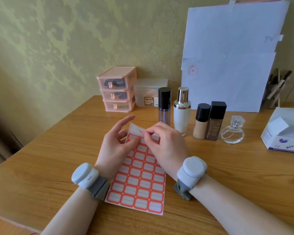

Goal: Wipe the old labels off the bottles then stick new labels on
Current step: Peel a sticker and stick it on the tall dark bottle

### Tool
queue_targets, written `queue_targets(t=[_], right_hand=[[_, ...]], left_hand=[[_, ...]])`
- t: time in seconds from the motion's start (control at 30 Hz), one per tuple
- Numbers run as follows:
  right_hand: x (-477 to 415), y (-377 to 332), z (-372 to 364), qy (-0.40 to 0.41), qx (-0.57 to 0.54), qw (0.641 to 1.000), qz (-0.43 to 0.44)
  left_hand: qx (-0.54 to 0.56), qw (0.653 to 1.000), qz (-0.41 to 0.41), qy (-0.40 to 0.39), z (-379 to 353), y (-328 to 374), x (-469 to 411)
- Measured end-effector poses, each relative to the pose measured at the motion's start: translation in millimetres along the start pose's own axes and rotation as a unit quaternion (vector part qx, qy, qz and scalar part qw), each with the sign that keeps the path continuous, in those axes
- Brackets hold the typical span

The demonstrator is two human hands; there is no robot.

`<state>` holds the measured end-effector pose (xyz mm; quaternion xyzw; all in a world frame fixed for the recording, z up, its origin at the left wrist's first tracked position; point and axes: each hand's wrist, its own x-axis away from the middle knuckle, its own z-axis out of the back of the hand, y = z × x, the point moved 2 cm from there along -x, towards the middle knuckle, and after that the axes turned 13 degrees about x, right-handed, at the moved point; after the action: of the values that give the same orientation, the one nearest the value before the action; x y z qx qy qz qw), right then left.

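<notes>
A sheet of red-bordered labels (pixel 139 180) lies on the wooden table (pixel 58 158) in front of me. My left hand (pixel 115 145) rests on the sheet's upper left part, thumb pressing near the top row, index finger raised. My right hand (pixel 163 141) pinches a label at the sheet's top edge, where the corner is lifted. Behind stand several bottles: a purple one with black cap (pixel 164 106), a white one with gold cap (pixel 182 111), a beige foundation bottle (pixel 201 122), a dark square bottle (pixel 215 121) and a round clear perfume bottle (pixel 233 131).
A pink three-drawer organiser (pixel 117 89) and a frosted plastic container (pixel 148 94) stand at the back by the wall. White paper sheets (pixel 231 56) lean against the wall. An open box of alcohol pads (pixel 285 131) sits at the right edge.
</notes>
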<state>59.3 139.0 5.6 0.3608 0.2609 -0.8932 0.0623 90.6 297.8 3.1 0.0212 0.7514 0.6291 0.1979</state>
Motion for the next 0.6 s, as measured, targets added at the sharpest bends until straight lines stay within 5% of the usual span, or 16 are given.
queue_targets(t=[0.6], right_hand=[[-1.5,7.8,-1.6,0.009,-0.052,0.996,-0.066]], left_hand=[[-0.083,0.994,0.020,0.073,9.3,-1.1,-2.4]])
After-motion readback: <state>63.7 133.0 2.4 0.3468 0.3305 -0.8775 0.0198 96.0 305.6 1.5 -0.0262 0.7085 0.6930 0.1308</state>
